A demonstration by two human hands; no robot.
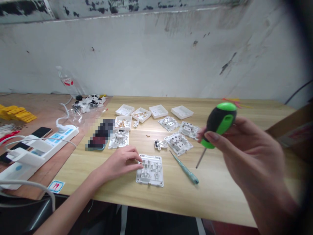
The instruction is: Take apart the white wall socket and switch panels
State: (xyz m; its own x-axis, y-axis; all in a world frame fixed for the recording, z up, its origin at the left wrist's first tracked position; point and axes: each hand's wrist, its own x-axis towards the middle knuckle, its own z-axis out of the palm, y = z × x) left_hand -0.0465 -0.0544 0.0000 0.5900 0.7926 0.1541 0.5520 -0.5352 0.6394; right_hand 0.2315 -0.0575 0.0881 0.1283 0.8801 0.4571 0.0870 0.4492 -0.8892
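Note:
My right hand (pixel 246 153) is raised at the right, its fingers wrapped round the green and black handle of a screwdriver (pixel 221 122), whose tip points down to the left. My left hand (pixel 126 160) rests at the left edge of a white plastic socket plate (pixel 155 171), its fingertips on the parts inside. Whether those fingers pinch a small part is too small to tell. A teal screwdriver (pixel 186 169) lies on the table between the plate and my right hand. Above the plate lies a small white module (pixel 160 144).
More socket plates (pixel 179 143) lie behind, with white trays (pixel 123 123) at the back, some holding brass-coloured parts. A phone (pixel 99 135), partly pixelated, lies left. A power strip (pixel 44 153) with cables and a bottle (pixel 67 81) stand far left; a cardboard box (pixel 290 125) is right.

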